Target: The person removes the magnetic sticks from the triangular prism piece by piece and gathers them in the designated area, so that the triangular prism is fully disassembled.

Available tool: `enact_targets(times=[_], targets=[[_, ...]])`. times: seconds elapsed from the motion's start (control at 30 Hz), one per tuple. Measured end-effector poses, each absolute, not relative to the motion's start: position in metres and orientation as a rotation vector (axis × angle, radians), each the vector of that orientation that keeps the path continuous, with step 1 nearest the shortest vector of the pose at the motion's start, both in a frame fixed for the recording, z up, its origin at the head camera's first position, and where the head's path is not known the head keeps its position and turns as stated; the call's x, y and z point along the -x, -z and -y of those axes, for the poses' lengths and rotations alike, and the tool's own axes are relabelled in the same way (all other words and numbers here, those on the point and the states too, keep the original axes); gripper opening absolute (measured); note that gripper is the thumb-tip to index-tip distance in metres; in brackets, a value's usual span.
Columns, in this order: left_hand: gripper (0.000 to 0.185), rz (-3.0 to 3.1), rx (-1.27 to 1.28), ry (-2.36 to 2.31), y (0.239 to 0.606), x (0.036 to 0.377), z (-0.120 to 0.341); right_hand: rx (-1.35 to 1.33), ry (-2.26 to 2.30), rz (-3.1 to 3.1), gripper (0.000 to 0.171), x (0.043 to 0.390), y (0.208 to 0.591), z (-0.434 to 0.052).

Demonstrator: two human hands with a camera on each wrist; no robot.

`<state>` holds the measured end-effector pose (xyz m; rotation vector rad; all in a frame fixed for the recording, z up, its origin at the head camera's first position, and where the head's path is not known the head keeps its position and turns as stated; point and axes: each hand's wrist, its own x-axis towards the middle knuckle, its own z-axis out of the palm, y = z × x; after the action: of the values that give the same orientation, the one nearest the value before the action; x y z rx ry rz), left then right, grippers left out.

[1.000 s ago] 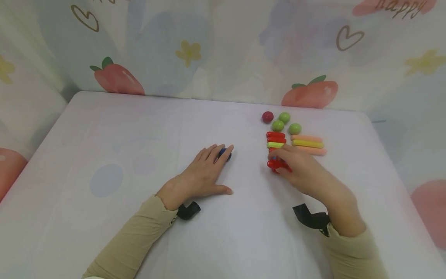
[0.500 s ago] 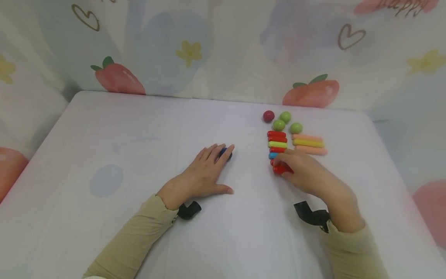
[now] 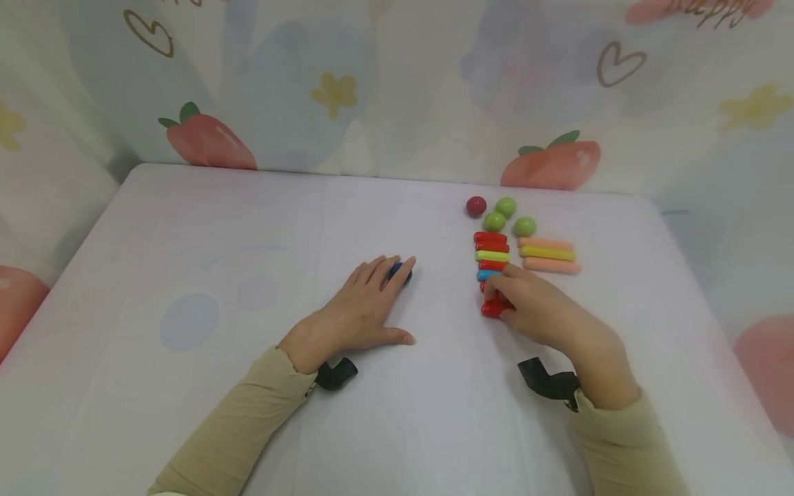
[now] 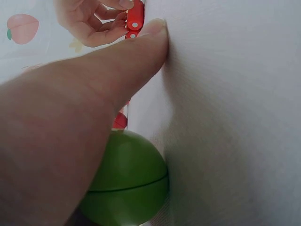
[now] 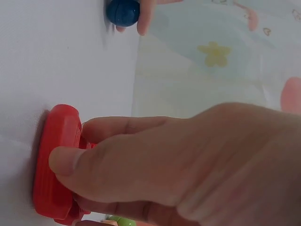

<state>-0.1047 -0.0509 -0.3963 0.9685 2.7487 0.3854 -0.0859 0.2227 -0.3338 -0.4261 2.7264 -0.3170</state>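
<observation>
My left hand (image 3: 356, 310) lies spread, palm down, on the table. A dark blue ball (image 3: 400, 274) shows between its fingers, and a green ball (image 4: 129, 179) with a dark seam sits under the hand in the left wrist view. My right hand (image 3: 546, 306) pinches a short, ribbed red stick (image 5: 55, 165), thumb on its near face and fingers behind it. That stick lies at the near end of a column of similar sticks: two red, a lime one (image 3: 493, 255), another red, a blue one (image 3: 488, 275) and a red one. My fingers partly hide the last ones.
Right of the column lie two peach sticks (image 3: 551, 265) with a yellow stick (image 3: 547, 253) between them. Behind stand a dark red ball (image 3: 476, 206) and three green balls (image 3: 524, 226). A printed curtain (image 3: 409, 89) hangs along the table's far edge.
My right hand has brought the red stick toward me, to the column's near end, and the blue stick has come into clearer view. The left hand stays in place.
</observation>
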Motion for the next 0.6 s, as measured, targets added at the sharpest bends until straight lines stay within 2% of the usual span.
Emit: enact_targets(times=[0.33, 0.6], targets=[[0.11, -2.743, -0.995, -0.363, 0.396, 0.104, 0.049, 0.455, 0.389, -2.757, 0.026, 0.087, 0.333, -0.225], [0.085, -2.713, -0.985, -0.355, 0.394, 0.102, 0.048, 0.588, 0.479, -2.808, 0.021, 0.087, 0.332, -0.214]])
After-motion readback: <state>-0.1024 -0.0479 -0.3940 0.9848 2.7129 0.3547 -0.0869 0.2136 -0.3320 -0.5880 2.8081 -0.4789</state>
